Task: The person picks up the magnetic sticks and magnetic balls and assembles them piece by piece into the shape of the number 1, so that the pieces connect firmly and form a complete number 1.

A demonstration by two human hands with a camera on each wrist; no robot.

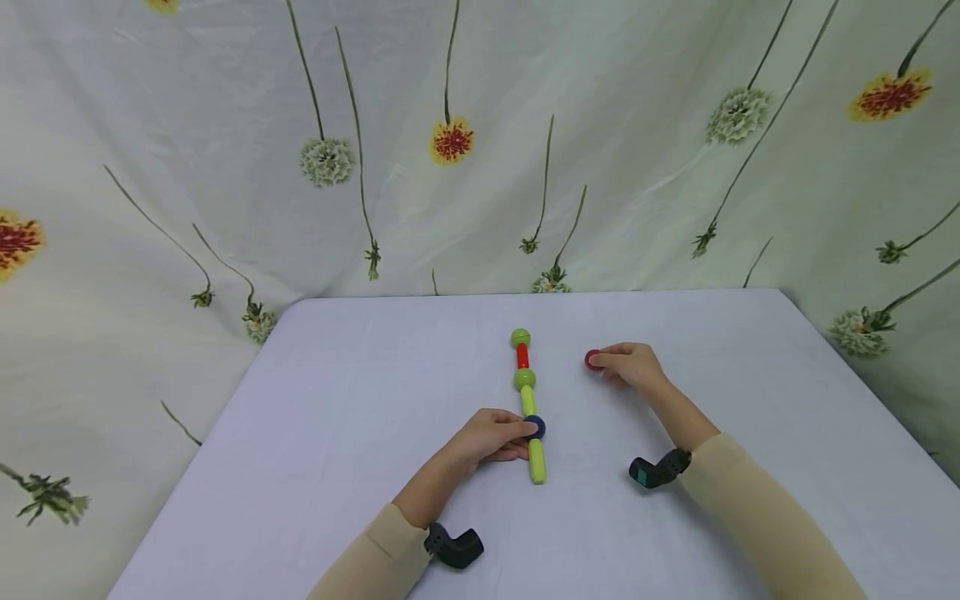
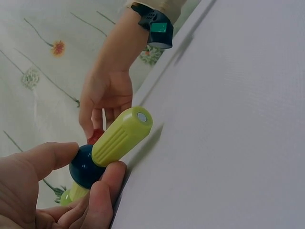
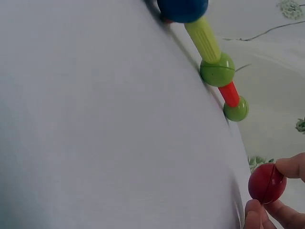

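Note:
A chain of toy balls and rods lies along the table: a green ball (image 1: pixel 521 337) at its far end, a red rod (image 1: pixel 522 357), a second green ball (image 1: pixel 524 378), a yellow-green rod (image 1: pixel 528 401), a dark blue ball (image 2: pixel 85 167) and another yellow-green rod (image 1: pixel 537 462) at the near end. My left hand (image 1: pixel 491 435) pinches the blue ball between thumb and fingers. Off to the chain's right, my right hand (image 1: pixel 628 365) pinches a red ball (image 3: pixel 267 183) by its sides, apart from the chain.
A white cloth covers the table (image 1: pixel 360 375). Behind it hangs a pale curtain (image 1: pixel 637 208) printed with flowers. Each wrist wears a dark camera, such as the right wrist's camera (image 1: pixel 660 470) and the left wrist's camera (image 1: pixel 454 547).

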